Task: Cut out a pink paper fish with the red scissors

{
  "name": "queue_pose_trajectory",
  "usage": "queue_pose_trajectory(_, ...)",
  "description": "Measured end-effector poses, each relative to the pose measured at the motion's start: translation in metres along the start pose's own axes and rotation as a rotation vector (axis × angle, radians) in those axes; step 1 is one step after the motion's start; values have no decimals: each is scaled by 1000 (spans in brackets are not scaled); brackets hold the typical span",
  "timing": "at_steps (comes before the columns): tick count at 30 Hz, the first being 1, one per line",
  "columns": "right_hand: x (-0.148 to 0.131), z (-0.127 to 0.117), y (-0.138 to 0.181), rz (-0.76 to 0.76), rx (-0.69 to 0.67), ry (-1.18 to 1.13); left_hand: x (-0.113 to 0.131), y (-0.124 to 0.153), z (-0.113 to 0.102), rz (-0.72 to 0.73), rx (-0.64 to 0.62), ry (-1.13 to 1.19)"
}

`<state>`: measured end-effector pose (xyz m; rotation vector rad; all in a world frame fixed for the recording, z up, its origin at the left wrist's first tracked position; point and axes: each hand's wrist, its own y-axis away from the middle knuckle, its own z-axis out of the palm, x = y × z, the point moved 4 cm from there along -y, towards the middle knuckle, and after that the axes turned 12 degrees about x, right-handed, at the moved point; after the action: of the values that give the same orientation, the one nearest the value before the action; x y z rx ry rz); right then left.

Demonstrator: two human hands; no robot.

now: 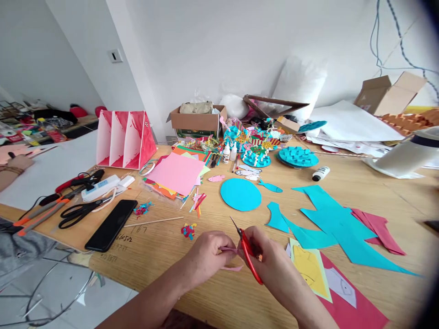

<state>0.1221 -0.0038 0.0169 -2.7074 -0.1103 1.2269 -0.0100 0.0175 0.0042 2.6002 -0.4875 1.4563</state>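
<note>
In front of me, my left hand point(211, 252) pinches a pink paper strip point(233, 268), and part of it hangs below the fingers. Red-handled scissors point(251, 261) are in my right hand point(269, 253), with the blades pointing up and to the left. Both hands nearly meet over the table, the pink paper between them. Beyond them lies a blue paper circle point(240, 194). To the left of the circle is a small pile of coloured paper bits point(188, 231). A yellow paper with a drawn outline point(309, 269) lies beside my right hand.
Blue paper offcuts point(343, 224) spread over the right side. A pink sheet stack point(178, 173), a black phone point(111, 225), black scissors point(80, 211) and a red-and-white divider point(123, 139) occupy the left. Finished blue discs point(297, 156) stand behind. Another person's hand point(18, 163) is at far left.
</note>
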Motion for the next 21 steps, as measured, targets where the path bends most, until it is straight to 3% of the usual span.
queue_pose_trajectory(8,4,3,-6,28,20,-71,6,-4,-6,84,107,-6)
queue_pose_trajectory(13,12,4,5,183,109,-303,-4,-7,-10,-156,165,339)
queue_pose_trajectory(16,14,7,18,206,186,-417,-4,-8,-14,-210,229,488)
queue_pose_trajectory(21,10,22,35,219,60,-354,1,-8,-15,-216,356,601)
